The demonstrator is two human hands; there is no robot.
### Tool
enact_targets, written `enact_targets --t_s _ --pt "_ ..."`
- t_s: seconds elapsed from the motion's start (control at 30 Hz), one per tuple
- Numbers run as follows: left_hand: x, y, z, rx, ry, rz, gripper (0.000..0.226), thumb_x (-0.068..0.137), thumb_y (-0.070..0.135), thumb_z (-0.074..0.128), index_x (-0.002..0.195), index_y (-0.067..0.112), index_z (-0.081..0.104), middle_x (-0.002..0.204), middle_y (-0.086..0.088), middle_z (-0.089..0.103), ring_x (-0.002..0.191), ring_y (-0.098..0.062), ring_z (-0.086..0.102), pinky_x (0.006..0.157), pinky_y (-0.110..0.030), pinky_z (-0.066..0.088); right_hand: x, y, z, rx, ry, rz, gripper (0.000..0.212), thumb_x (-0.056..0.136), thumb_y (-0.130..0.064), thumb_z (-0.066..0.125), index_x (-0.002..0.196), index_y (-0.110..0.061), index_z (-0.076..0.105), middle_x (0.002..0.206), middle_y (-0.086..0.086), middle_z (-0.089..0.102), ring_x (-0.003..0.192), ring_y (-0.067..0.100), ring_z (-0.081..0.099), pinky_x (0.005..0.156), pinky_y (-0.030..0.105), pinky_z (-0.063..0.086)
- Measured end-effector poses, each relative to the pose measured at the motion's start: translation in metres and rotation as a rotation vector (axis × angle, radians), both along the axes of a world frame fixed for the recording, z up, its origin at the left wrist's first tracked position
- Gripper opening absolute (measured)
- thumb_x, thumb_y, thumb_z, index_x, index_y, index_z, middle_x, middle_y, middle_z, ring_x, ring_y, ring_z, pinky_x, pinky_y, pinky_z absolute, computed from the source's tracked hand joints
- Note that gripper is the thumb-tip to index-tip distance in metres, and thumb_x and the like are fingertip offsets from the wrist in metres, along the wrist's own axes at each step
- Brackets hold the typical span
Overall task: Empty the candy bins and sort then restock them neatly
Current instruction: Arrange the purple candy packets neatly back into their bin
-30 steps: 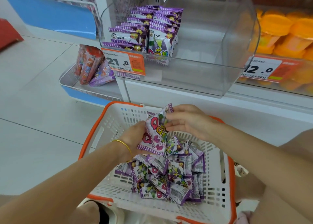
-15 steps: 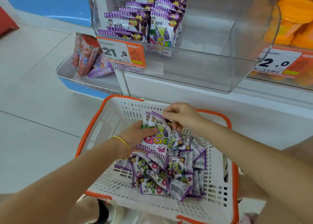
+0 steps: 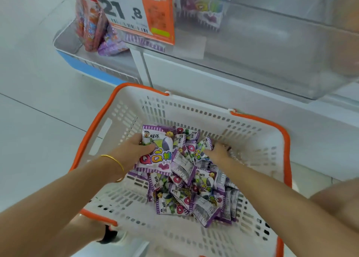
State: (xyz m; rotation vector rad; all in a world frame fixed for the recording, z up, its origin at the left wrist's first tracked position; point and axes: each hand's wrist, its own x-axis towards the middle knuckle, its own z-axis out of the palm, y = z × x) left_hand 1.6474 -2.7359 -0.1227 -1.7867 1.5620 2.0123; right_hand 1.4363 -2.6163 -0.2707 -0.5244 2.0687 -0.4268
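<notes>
White basket point(image 3: 252, 138), orange-rimmed, holds heaped purple candy packets point(image 3: 194, 196). Left hand point(image 3: 132, 149) grips one large packet point(image 3: 159, 157), thumb across it; right hand point(image 3: 219, 152) lies in the heap, finger grip unclear.

The basket point(image 3: 124, 116) is matt white plastic pierced with slots, its rim smooth orange plastic. The candy packets point(image 3: 194, 194) are glossy printed film (crinkled, with crimped edges). The bin point(image 3: 272, 48) is clear, smooth plastic. The price tag point(image 3: 134, 13) looks like printed paper. The bangle point(image 3: 114, 159) is shiny gold-coloured metal. The floor point(image 3: 35, 81) is smooth pale tile.
</notes>
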Motion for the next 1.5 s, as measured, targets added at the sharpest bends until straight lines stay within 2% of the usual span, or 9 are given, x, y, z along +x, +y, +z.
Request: enact_targets --t_s 0.17,0.23,0.43,0.63,0.73,0.87,1.07,1.33,1.5 --pt "-0.012 0.000 -0.015 -0.059 -0.042 -0.024 0.024 0.093 0.015 0.056 0.113 0.003 0.051 0.101 -0.024 0.066 0.091 -0.035 0.062 0.091 -0.053 0.049 -0.002 0.009 -0.010 -0.060 0.138 -0.148 0.030 0.092 -0.010 0.056 0.120 0.000 0.053 0.104 0.017 0.059 0.081 0.026 0.053 0.067 0.031 0.040" --pt "-0.020 0.004 -0.019 -0.164 -0.094 -0.073 0.014 0.094 0.018 0.052 0.094 0.005 0.046 0.079 -0.017 0.053 0.070 -0.023 0.050 0.067 -0.036 0.047 -0.014 0.018 0.004 -0.173 0.161 -0.147 0.024 0.090 -0.013 0.059 0.110 0.000 0.054 0.092 0.011 0.056 0.079 0.026 0.054 0.068 0.033 0.043" --pt "-0.041 0.021 -0.036 -0.320 -0.071 -0.108 0.021 0.099 0.010 0.040 0.079 0.014 0.034 0.064 -0.002 0.032 0.053 -0.014 0.026 0.042 -0.020 0.025 -0.037 0.015 0.090 -0.393 -0.127 0.020 0.027 0.086 -0.010 0.065 0.110 -0.016 0.057 0.103 0.004 0.059 0.085 0.021 0.061 0.065 0.030 0.050" --pt "-0.058 0.032 -0.035 -0.098 0.017 -0.096 0.007 0.097 0.018 0.041 0.094 0.013 0.041 0.081 -0.004 0.044 0.074 -0.020 0.043 0.066 -0.031 0.035 -0.006 0.010 0.115 -0.449 -0.396 0.057 0.023 0.089 -0.011 0.064 0.111 -0.009 0.059 0.087 0.003 0.066 0.077 0.015 0.066 0.056 0.024 0.055" --pt "-0.061 0.035 -0.038 -0.002 0.073 -0.066 0.055 0.098 0.048 0.037 0.141 0.015 0.030 0.133 -0.008 0.046 0.121 -0.025 0.046 0.104 -0.039 0.036 0.007 0.007 0.108 -0.448 -0.401 0.018 0.019 0.089 -0.010 0.064 0.105 -0.007 0.057 0.092 0.008 0.063 0.080 0.017 0.067 0.061 0.029 0.059" --pt "-0.050 0.034 -0.051 -0.171 -0.004 -0.174 0.046 0.091 0.042 0.056 0.119 0.008 0.042 0.099 -0.006 0.053 0.083 -0.016 0.050 0.068 -0.025 0.041 0.013 0.001 0.098 -0.463 -0.446 -0.059 0.026 0.089 -0.016 0.064 0.109 -0.004 0.052 0.093 0.007 0.064 0.076 0.017 0.069 0.062 0.029 0.058" --pt "-0.029 0.017 -0.070 -0.222 -0.040 -0.067 0.041 0.091 0.039 0.057 0.115 0.008 0.044 0.096 -0.009 0.061 0.082 -0.022 0.057 0.066 -0.029 0.044 -0.029 0.031 0.000 -0.075 0.244 -0.024 0.025 0.096 -0.022 0.053 0.110 -0.001 0.055 0.072 -0.003 0.048 0.068 0.017 0.052 0.066 0.032 0.043" --pt "-0.028 0.019 -0.077 -0.196 -0.097 -0.086 0.046 0.088 0.050 0.058 0.104 0.009 0.047 0.086 -0.008 0.063 0.070 -0.021 0.057 0.068 -0.035 0.048 -0.029 0.023 -0.072 0.225 0.292 -0.076 0.065 0.075 -0.049 0.072 0.120 -0.007 0.050 0.109 0.021 0.059 0.100 0.037 0.059 0.077 0.041 0.051" --pt "-0.033 0.019 -0.063 -0.211 -0.070 -0.104 0.044 0.090 0.046 0.055 0.098 0.004 0.045 0.069 -0.003 0.048 0.053 -0.012 0.041 0.049 -0.022 0.034 -0.018 0.025 -0.040 0.129 0.330 -0.014 0.016 0.089 -0.023 0.061 0.079 -0.014 0.052 0.089 0.009 0.062 0.090 0.027 0.059 0.084 0.035 0.048"
